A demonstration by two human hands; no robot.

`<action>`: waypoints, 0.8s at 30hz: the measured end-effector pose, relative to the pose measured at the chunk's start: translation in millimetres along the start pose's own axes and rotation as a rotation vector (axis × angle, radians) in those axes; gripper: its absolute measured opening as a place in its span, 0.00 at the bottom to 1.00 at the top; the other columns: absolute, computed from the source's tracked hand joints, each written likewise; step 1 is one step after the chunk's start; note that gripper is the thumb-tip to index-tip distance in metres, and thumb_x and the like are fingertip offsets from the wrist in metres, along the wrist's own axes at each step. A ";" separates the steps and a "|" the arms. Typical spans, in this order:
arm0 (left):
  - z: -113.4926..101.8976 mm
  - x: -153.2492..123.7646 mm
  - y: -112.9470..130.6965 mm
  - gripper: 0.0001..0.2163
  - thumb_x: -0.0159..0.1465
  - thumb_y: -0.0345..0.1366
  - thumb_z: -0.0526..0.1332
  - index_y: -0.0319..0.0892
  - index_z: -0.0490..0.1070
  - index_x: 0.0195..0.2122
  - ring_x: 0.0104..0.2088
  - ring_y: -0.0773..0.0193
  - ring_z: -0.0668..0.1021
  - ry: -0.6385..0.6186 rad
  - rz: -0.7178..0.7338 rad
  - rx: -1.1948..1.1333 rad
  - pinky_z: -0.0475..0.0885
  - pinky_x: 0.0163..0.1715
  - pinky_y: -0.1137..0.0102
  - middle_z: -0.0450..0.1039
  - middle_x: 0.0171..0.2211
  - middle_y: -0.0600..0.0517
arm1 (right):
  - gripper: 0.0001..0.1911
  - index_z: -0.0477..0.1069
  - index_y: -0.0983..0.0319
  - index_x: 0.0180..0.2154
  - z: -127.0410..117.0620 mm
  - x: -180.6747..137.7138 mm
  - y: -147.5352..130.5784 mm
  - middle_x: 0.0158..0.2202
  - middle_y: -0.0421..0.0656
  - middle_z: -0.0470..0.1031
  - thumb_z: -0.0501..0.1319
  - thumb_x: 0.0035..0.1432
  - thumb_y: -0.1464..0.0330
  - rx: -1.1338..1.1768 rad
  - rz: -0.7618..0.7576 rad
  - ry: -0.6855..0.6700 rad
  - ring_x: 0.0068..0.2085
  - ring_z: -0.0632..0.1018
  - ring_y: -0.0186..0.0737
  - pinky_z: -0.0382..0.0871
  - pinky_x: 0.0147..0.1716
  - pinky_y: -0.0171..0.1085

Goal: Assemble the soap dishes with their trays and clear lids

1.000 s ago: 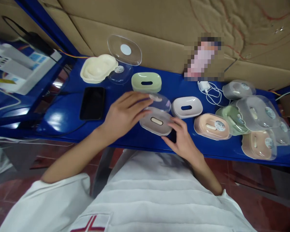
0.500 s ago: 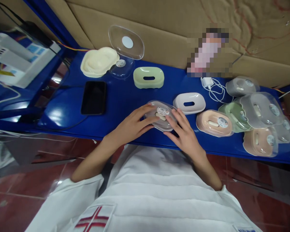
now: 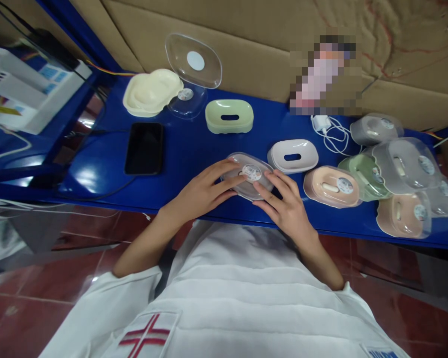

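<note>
A grey soap box with a clear lid (image 3: 249, 171) and a round sticker lies on the blue shelf (image 3: 194, 149) in front of me. My left hand (image 3: 203, 191) grips its left side, fingers curled over the lid. My right hand (image 3: 285, 204) presses on its right side with fingers on the lid's edge. Both hands hold the box together.
A white tray (image 3: 293, 155) and a green tray (image 3: 229, 116) lie just beyond. Several lidded boxes (image 3: 332, 186) are stacked at the right. A black phone (image 3: 144, 147), cream trays (image 3: 151, 92), clear lids (image 3: 194, 59) and a charger cable (image 3: 330, 132) are also on the shelf.
The clear lid that my left hand held above the grey box now sits on it. Both hands have closed in on the lidded box.
</note>
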State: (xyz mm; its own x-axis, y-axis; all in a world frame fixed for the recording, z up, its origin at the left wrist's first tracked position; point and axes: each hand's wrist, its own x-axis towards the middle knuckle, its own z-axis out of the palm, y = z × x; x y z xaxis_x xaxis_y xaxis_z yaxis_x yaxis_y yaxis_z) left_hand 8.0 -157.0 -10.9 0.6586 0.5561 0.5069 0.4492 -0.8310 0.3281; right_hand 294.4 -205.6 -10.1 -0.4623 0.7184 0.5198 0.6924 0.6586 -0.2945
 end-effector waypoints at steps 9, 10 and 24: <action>-0.3 -0.5 -0.1 0.27 0.75 0.31 0.66 0.50 0.66 0.74 0.71 0.45 0.73 0.009 0.000 -0.008 0.76 0.68 0.45 0.71 0.68 0.38 | 0.38 0.62 0.47 0.76 2.5 -2.9 -3.9 0.69 0.47 0.74 0.70 0.70 0.67 -0.017 -0.013 0.040 0.74 0.70 0.54 0.75 0.70 0.57; -0.5 -0.2 0.1 0.27 0.75 0.31 0.66 0.50 0.66 0.73 0.71 0.45 0.73 0.012 0.001 -0.013 0.76 0.68 0.45 0.71 0.68 0.38 | 0.38 0.64 0.48 0.75 2.9 -3.1 -4.8 0.69 0.48 0.75 0.70 0.70 0.68 -0.024 -0.014 0.049 0.73 0.71 0.54 0.76 0.69 0.57; 1.8 -2.2 -1.8 0.27 0.75 0.30 0.66 0.51 0.66 0.74 0.72 0.45 0.72 0.029 -0.023 0.016 0.74 0.69 0.46 0.67 0.71 0.37 | 0.34 0.61 0.45 0.76 4.9 -2.3 -1.6 0.73 0.45 0.70 0.64 0.74 0.68 0.044 0.058 -0.024 0.76 0.66 0.53 0.70 0.74 0.61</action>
State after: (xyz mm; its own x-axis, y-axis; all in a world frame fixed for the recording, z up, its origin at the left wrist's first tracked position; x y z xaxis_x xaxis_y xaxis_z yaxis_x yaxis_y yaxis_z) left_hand 6.9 -156.8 -14.0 0.6299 0.5745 0.5226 0.4736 -0.8174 0.3278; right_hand 291.7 -207.2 -14.7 -0.4360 0.7602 0.4818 0.6933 0.6250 -0.3588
